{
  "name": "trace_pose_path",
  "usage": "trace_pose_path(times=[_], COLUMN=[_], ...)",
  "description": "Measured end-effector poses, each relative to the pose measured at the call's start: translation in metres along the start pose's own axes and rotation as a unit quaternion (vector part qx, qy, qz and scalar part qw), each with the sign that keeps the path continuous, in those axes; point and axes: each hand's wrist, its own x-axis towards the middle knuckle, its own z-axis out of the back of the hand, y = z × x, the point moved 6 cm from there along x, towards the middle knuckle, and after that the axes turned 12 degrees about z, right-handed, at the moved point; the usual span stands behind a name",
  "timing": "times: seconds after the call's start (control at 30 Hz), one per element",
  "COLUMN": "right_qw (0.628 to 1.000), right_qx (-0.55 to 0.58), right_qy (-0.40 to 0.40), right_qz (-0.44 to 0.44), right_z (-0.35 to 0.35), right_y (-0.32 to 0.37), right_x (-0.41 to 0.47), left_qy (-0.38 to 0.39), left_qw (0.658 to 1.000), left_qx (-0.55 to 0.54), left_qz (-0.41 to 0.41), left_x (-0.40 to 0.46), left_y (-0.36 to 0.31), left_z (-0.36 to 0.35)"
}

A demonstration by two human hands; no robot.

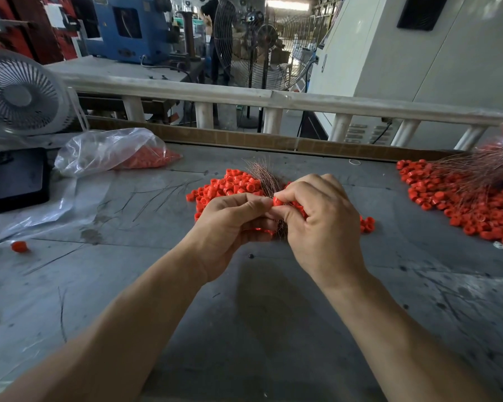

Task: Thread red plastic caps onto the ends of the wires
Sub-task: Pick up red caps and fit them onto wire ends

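Red cap (pixel 277 201) pinched between both hands' fingertips; wires (pixel 266 177) behind.

light: daylight from far hall | table (pixel 273 314): soft shadow | edges: bowed, blurred

Grey table (pixel 273 314) — red caps (pixel 230 184) heaped, plastic bag (pixel 99 149), black case (pixel 16 178)

No readable text, labels, brands or numbers anywhere. The blue machine (pixel 125 27) at the back has small marks on its front, too blurred to read. The dark flat case (pixel 16 179) at the table's left edge shows no lettering.
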Motion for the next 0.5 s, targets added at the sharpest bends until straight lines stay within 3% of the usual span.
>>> trace_pose_path(times=[0.5], right_qw=[0.999], right_qx=[0.035], right_qy=[-0.001], right_qz=[0.011], right_z=[-0.0018], right_y=[-0.0007], right_x=[-0.0010], left_qy=[0.019], left_qw=[1.000], left_qx=[-0.006], left_qz=[0.009], left_x=[-0.0006], left_y=[0.0001], left_z=[-0.0028])
